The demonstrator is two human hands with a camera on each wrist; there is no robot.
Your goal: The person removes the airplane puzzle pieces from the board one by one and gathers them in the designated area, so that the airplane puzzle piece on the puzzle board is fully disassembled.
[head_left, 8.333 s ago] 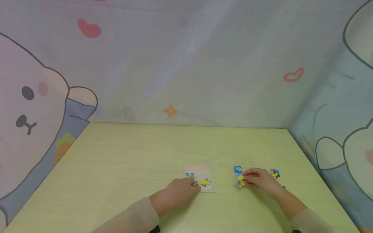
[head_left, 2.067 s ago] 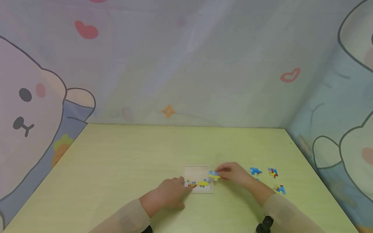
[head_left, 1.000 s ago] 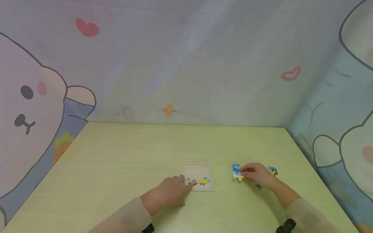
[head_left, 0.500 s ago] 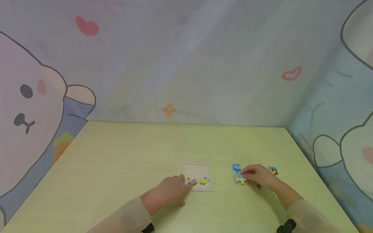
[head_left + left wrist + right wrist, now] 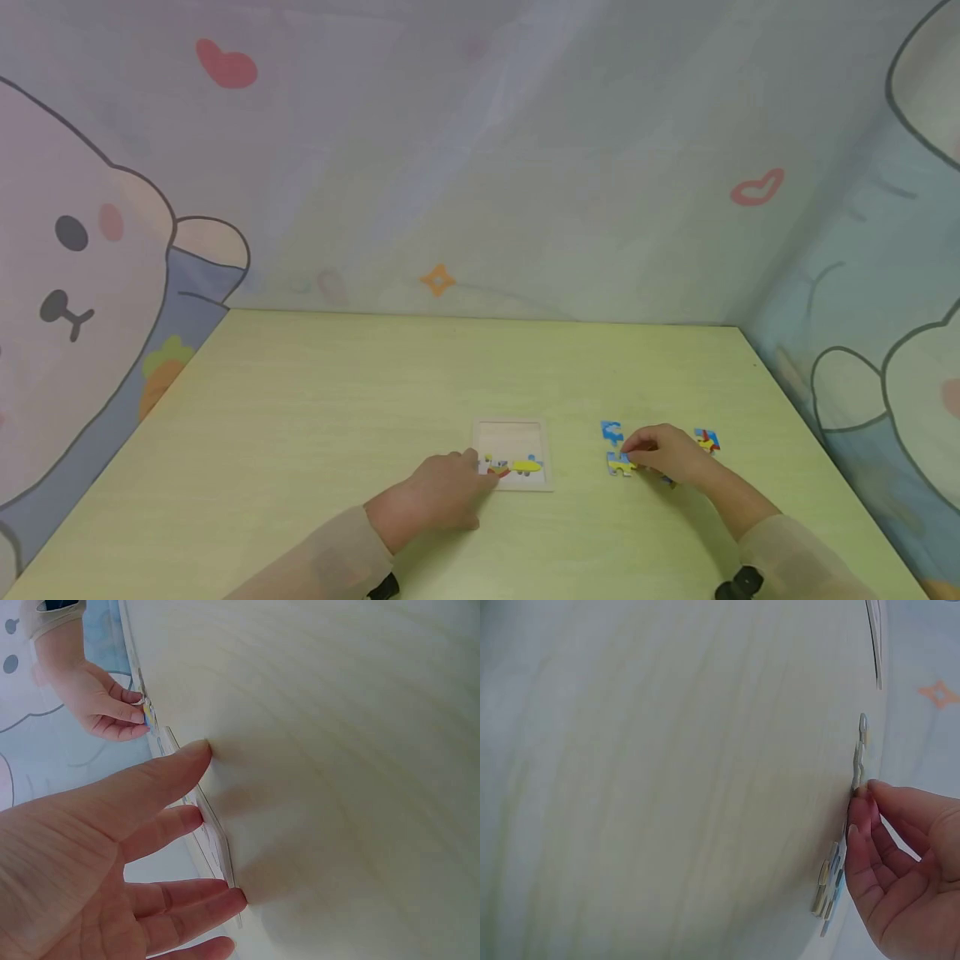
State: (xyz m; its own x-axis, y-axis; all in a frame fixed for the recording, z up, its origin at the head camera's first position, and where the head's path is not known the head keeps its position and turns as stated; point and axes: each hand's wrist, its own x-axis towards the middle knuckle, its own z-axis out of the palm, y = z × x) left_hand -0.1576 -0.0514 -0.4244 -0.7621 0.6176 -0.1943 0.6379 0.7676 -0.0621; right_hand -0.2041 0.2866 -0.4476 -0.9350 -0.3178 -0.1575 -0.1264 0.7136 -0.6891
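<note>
My left hand rests on the left edge of a small square puzzle tray, fingers mostly straight. In the left wrist view its fingertips touch the tray's side. Inside the tray, pieces with a yellow vehicle fill the lower part; the upper part shows bare wood. To the tray's right, my right hand pinches a blue and yellow puzzle piece between thumb and fingers, low over the table. Just behind that piece lies a blue puzzle piece.
Beyond the right hand lies a blue, red and yellow puzzle piece. Another piece shows partly under the right wrist. A printed curtain stands along the table's back edge.
The blue and yellow piece, in the tray at first, was carried by my right hand from the tray's right edge to beside the blue piece, then shifted slightly nearer. The left hand stayed at the tray.
</note>
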